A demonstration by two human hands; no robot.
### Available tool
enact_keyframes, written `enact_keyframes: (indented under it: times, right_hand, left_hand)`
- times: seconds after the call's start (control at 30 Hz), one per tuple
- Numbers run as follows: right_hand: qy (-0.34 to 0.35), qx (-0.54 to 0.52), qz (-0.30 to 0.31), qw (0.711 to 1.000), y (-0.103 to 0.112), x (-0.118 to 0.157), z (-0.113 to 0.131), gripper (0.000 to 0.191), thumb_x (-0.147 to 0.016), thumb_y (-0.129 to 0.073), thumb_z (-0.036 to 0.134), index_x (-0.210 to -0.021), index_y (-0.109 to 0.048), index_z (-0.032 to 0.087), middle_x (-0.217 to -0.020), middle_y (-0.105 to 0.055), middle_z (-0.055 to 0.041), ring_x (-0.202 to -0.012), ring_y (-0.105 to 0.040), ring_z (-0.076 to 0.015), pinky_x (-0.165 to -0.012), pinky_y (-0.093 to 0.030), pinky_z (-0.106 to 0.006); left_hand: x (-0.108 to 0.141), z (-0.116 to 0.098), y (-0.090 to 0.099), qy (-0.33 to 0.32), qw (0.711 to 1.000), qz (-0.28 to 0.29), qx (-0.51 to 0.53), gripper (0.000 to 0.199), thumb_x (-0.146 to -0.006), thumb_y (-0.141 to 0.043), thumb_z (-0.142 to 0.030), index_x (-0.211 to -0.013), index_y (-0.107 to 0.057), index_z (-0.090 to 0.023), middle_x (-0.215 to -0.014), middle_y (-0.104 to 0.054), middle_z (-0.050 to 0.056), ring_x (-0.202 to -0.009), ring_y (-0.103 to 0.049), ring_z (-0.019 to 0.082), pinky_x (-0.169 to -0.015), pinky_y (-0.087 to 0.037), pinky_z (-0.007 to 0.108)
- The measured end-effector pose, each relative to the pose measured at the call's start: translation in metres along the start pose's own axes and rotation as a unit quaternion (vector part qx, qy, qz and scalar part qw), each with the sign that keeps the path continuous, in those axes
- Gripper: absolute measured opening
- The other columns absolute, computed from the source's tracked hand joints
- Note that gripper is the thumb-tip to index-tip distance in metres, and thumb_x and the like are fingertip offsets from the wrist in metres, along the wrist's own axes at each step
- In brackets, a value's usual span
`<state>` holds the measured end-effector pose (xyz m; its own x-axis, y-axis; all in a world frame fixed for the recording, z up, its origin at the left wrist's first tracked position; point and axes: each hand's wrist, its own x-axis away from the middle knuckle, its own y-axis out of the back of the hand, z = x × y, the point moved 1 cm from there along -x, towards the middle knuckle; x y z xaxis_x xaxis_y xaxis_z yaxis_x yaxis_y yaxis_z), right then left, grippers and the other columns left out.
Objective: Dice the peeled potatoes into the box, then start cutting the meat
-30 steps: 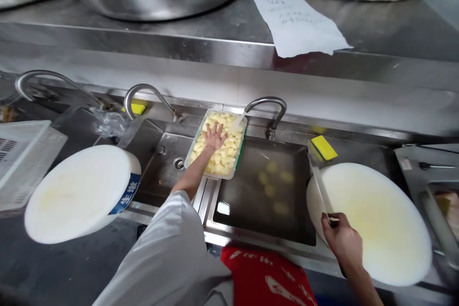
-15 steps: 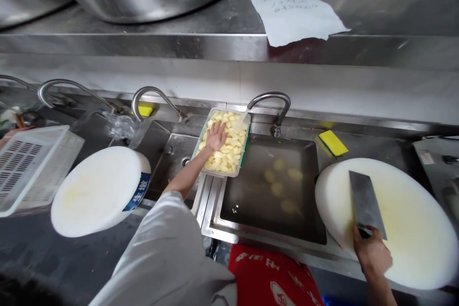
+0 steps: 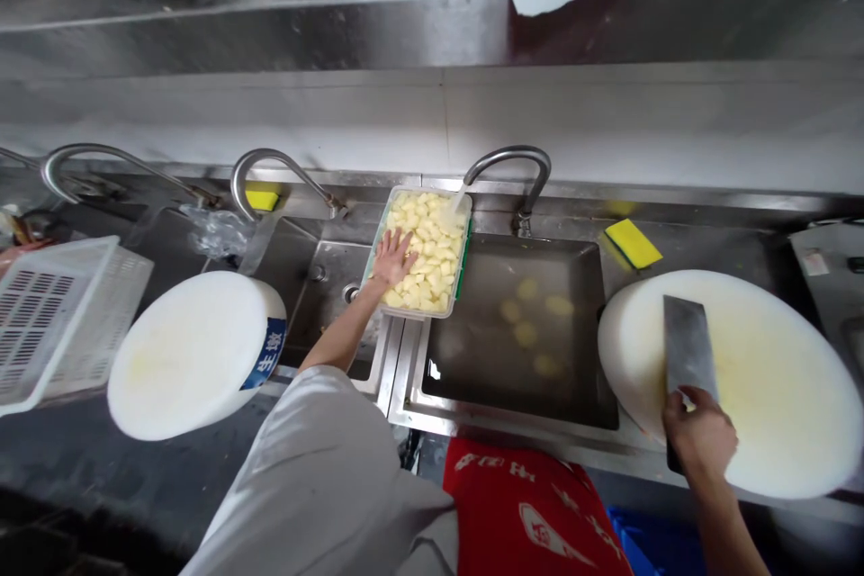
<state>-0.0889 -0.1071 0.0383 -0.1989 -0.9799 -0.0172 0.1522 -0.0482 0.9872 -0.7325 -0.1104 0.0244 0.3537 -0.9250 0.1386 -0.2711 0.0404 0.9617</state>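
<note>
My left hand lies with fingers spread on pale yellow potato chunks, at their left side. The chunks fill a clear plastic container, which straddles the divider between two sinks. Water runs from the curved faucet into its right side. On the right, my right hand is closed on a cleaver at its near end; the fingers partly hide the grip. The broad blade lies over the thick round white cutting board.
Several peeled potatoes sit under water in the right sink. A yellow sponge lies behind the right board. To the left are another white board, a white basket and another person's hand. A steel shelf overhangs the wall.
The view has tilted downward. My left hand has shifted slightly left over the potato chunks. My right hand has moved its grip or turned on the cleaver, whose blade now points straighter away.
</note>
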Motion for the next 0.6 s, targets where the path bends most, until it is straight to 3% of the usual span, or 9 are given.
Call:
enact_keyframes:
  times: [0.1, 0.23, 0.47, 0.6]
  right_hand:
    - [0.042, -0.01, -0.016, 0.999, -0.003, 0.001, 0.017, 0.047, -0.084, -0.045, 0.039, -0.11, -0.072, 0.011, -0.096, -0.072, -0.0195, -0.085, -0.065, -0.033, -0.075, -0.048, -0.042]
    - [0.103, -0.007, -0.017, 0.994, -0.013, 0.002, 0.029, 0.043, -0.084, -0.044, 0.035, -0.106, -0.071, 0.009, -0.091, -0.069, -0.018, -0.084, -0.063, -0.0299, -0.08, -0.047, -0.04]
    - [0.124, -0.016, -0.018, 0.992, -0.021, 0.011, 0.023, 0.042, -0.084, -0.043, 0.035, -0.104, -0.07, 0.009, -0.087, -0.068, -0.0169, -0.081, -0.061, -0.0277, -0.082, -0.047, -0.039]
    - [0.102, -0.022, -0.007, 0.994, -0.025, 0.022, 0.01, 0.04, -0.083, -0.043, 0.033, -0.103, -0.07, 0.01, -0.089, -0.069, -0.0164, -0.083, -0.062, -0.0269, -0.082, -0.047, -0.038]
  left_hand:
    - [0.014, -0.015, -0.004, 0.01, 1.0, 0.005, 0.025, 0.068, -0.1, -0.032, -0.059, -0.161, -0.021, -0.032, -0.17, -0.008, 0.002, -0.155, -0.002, 0.04, -0.121, -0.014, 0.065]
    - [0.035, -0.034, -0.015, -0.034, 0.999, 0.01, -0.008, 0.074, -0.093, -0.046, -0.066, -0.158, -0.026, -0.039, -0.17, -0.008, 0.0, -0.152, 0.007, 0.049, -0.113, -0.006, 0.079]
    - [0.029, -0.027, -0.008, -0.017, 0.999, 0.024, -0.012, 0.069, -0.097, -0.041, -0.061, -0.159, -0.025, -0.037, -0.17, -0.011, -0.001, -0.153, 0.004, 0.045, -0.114, -0.011, 0.077]
    - [0.052, -0.034, 0.003, -0.019, 0.997, -0.073, 0.007, 0.063, -0.099, -0.039, -0.055, -0.156, -0.034, -0.027, -0.167, -0.022, 0.006, -0.155, -0.003, 0.039, -0.118, -0.019, 0.067]
